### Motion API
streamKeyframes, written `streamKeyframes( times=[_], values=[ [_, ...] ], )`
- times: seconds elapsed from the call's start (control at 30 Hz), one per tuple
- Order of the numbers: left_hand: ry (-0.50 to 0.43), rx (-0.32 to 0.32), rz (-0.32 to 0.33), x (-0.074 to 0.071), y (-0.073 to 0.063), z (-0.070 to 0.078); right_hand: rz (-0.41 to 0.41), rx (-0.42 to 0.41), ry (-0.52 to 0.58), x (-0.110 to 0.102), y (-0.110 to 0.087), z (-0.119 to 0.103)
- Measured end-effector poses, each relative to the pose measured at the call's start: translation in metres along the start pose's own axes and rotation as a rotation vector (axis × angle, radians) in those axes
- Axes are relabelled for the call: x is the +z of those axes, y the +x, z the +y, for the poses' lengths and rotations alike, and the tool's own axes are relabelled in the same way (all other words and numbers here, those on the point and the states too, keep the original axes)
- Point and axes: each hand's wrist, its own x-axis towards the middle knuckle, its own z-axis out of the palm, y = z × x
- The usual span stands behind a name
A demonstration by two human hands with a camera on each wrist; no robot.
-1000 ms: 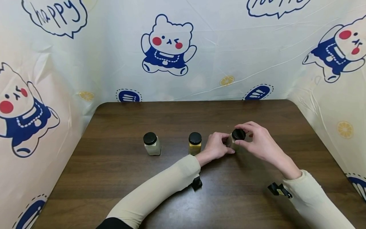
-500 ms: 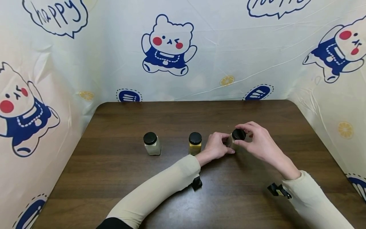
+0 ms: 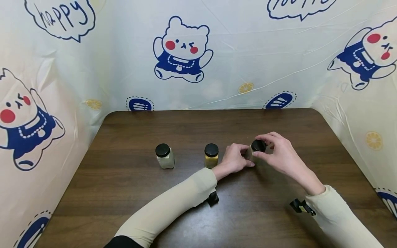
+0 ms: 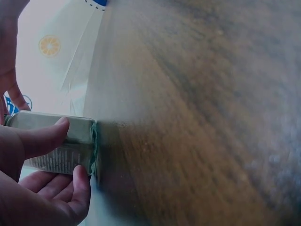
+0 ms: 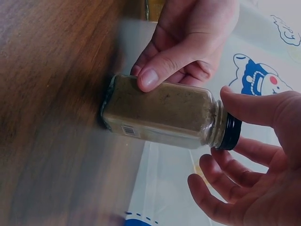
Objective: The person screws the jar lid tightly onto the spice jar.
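Note:
A square glass spice jar [image 5: 162,112] filled with brownish powder stands upright at the right of the table. Its black lid [image 3: 258,145] sits on the threaded neck, with some glass thread showing below it in the right wrist view. My left hand [image 3: 234,159] grips the jar's body low down, thumb on one side and fingers round the other. From the right, my right hand [image 3: 280,151] pinches the lid between thumb and fingers. A small printed label [image 5: 128,130] shows near the base of the jar.
Left of my left hand stands a jar of yellow powder [image 3: 211,161] with a black lid. Farther left is a jar of pale powder [image 3: 166,161], also black-lidded. All stand on a brown wooden table [image 3: 130,193] before a printed curtain [image 3: 229,62].

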Motion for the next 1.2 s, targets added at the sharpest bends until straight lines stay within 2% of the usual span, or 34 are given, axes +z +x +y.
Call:
streamKeyframes(
  times=[0.2, 0.4, 0.57, 0.7, 0.8, 1.2],
  values=[
    [0.006, 0.005, -0.006, -0.001, 0.0, 0.0, 0.023, 0.02, -0.006, 0.003, 0.0, 0.001],
    [0.013, 0.016, -0.004, 0.0, 0.001, 0.0, 0.009, 0.007, -0.002, -0.002, -0.002, 0.003],
    [0.003, 0.008, -0.008, 0.002, 0.001, 0.0, -0.014, -0.062, 0.098, -0.012, -0.006, 0.01],
    [0.004, -0.011, -0.005, 0.002, 0.002, 0.0, -0.107, -0.11, 0.196, -0.015, -0.009, 0.017],
    [0.009, -0.009, -0.007, 0.001, 0.002, 0.0, -0.14, -0.112, 0.25, -0.013, -0.01, 0.021],
    [0.0, -0.025, -0.007, 0.001, 0.002, 0.0, -0.162, -0.112, 0.406, -0.005, -0.008, 0.034]
  ],
)
